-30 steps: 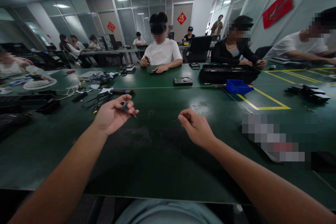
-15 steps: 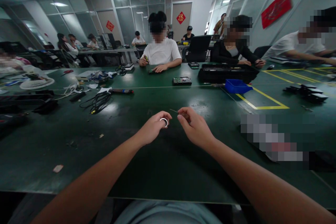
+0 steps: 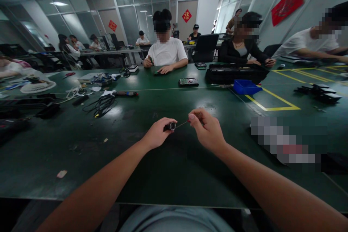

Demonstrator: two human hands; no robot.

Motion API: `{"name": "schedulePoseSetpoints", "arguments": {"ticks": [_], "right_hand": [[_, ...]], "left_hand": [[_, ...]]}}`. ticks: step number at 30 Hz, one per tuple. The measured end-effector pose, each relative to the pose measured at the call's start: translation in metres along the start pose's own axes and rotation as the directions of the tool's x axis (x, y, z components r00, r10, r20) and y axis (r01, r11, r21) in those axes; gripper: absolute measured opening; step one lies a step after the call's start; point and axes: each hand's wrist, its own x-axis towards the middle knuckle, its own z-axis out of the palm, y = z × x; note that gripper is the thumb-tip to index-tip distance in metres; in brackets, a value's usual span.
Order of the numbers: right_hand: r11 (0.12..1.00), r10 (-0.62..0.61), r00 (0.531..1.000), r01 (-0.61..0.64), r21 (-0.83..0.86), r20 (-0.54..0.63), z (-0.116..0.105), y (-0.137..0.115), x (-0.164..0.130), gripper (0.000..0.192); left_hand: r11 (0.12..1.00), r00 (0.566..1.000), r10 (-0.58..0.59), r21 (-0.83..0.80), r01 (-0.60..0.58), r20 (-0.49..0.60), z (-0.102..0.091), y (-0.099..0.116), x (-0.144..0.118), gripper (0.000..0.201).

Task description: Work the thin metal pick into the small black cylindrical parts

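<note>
Nearest, a small dark cylinder (image 3: 170,127) with a silver end is pinched in the left hand (image 3: 157,135) above the green table (image 3: 152,174). A thin bit (image 3: 182,123) is gripped by the right hand (image 3: 208,130), its tip touching that end. Farther off, a blue bin (image 3: 246,87) is seen.

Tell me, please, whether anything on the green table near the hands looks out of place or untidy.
Mostly small litter: a pale scrap lies near the table's front edge, another bit further in, and loose black cables sprawl beyond. The left hand and right hand hold a small cylinder and thin rod; nothing looks damaged.
</note>
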Motion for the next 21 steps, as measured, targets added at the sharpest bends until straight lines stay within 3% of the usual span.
{"name": "schedulePoseSetpoints", "arguments": {"ticks": [5, 21], "right_hand": [[0.995, 0.009, 1.000, -0.009, 0.100, 0.000, 0.0034, 0.0060, -0.0013, 0.019], [0.974, 0.121, 0.993, -0.121, 0.189, 0.011, 0.0053, 0.0086, 0.0029, 0.020]], "left_hand": [[0.999, 0.996, -0.005, 0.033, 0.008, -0.090, 0.0019, 0.0039, -0.0013, 0.038], [0.993, 0.997, 0.039, 0.116, -0.031, -0.072, -0.0002, 0.0056, -0.0021, 0.038]]}}
